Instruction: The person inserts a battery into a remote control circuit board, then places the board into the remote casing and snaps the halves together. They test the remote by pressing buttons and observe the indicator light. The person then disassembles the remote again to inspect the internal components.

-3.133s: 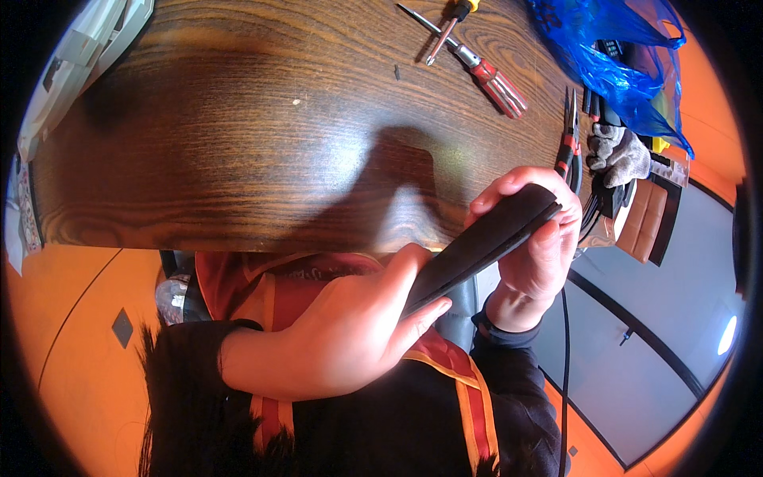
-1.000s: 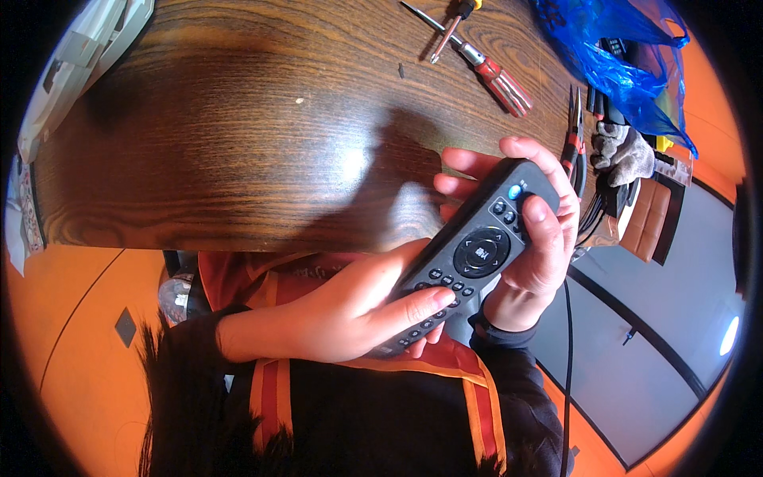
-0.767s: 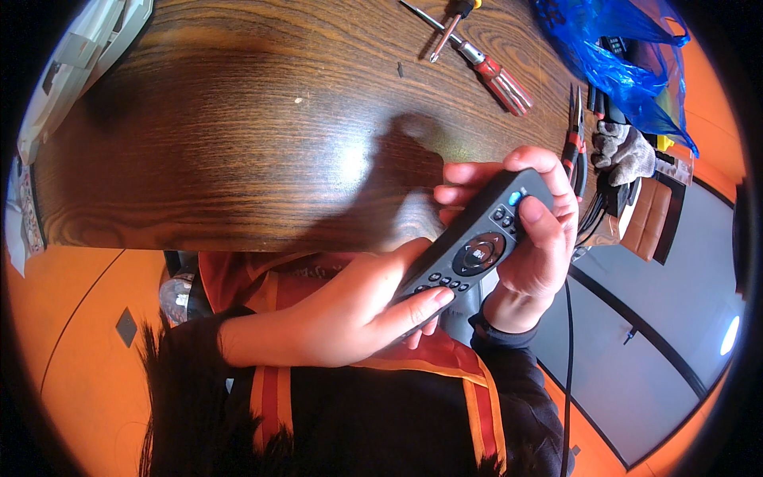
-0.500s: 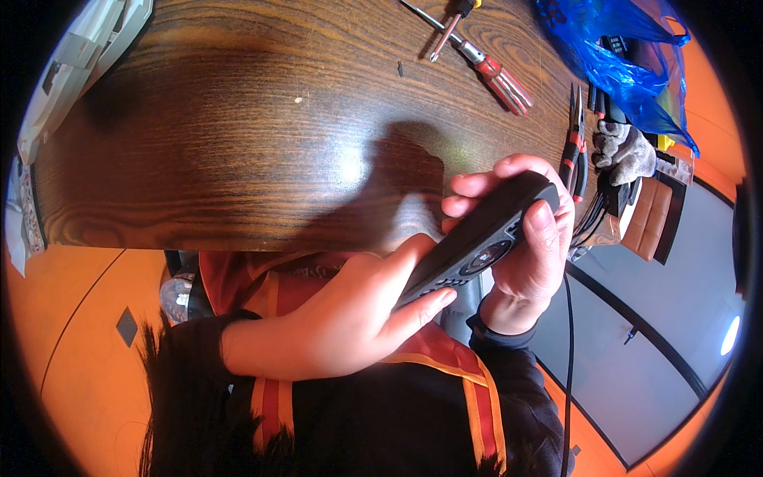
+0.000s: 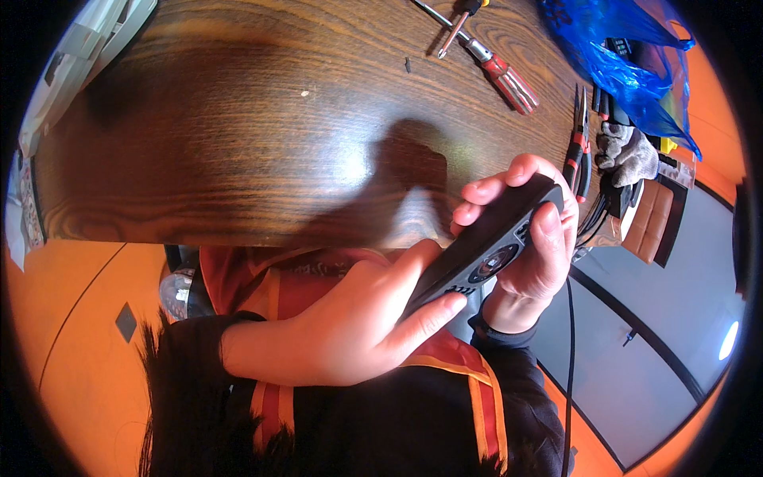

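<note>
A black remote control [image 5: 475, 253] is held up between my two hands, just off the table's near edge. Its face with a round button ring is tilted to the right and toward me. My left hand [image 5: 350, 322] grips the lower end, thumb on the near side and fingers behind. Around the upper end wraps my right hand [image 5: 540, 238], its thumb on the near edge and its fingertips showing past the far edge. The remote's back and part of its lower end are hidden.
On the wooden table [image 5: 214, 143] lie a red-handled screwdriver [image 5: 509, 81] and another small screwdriver [image 5: 457, 30]. To the right are long-nose pliers [image 5: 579, 143], a grey glove [image 5: 626, 153] and a blue plastic bag [image 5: 628, 67]. White plastic parts [image 5: 87, 63] stand at the far left.
The remote has turned slightly, so more of its button face shows. Both hands have shifted a little to the right with it and keep their grip.
</note>
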A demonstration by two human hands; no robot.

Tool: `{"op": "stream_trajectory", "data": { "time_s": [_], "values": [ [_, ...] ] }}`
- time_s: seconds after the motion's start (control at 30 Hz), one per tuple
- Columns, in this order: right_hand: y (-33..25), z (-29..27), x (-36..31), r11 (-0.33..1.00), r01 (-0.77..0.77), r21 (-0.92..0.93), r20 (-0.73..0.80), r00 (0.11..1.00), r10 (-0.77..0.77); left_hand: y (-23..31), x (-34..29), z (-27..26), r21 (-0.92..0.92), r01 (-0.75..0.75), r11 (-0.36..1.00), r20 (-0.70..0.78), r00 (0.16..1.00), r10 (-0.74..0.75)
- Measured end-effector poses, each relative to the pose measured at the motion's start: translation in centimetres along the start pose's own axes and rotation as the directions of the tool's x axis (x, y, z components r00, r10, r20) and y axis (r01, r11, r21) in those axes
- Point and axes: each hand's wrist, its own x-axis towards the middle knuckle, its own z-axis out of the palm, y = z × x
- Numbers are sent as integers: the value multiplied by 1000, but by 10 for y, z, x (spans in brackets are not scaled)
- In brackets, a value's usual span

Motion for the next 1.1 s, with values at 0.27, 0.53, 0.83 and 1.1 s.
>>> {"op": "stream_trajectory", "data": {
  "time_s": [0.27,0.53,0.83,1.1],
  "values": [
    [0,-3,7,994,-58,94,114,992,48,6,2,-4,-176,159,972,21,987,-157],
    [-1,3,5,987,-68,-144,-52,997,61,5,4,-4,-325,247,913,74,969,-236],
    [4,-4,13,996,-74,-40,90,993,78,2,4,-7,-332,273,903,75,962,-263],
    [-9,6,7,992,-127,-26,-35,991,126,7,6,-16,-464,382,799,297,917,-266]
  ]
}}
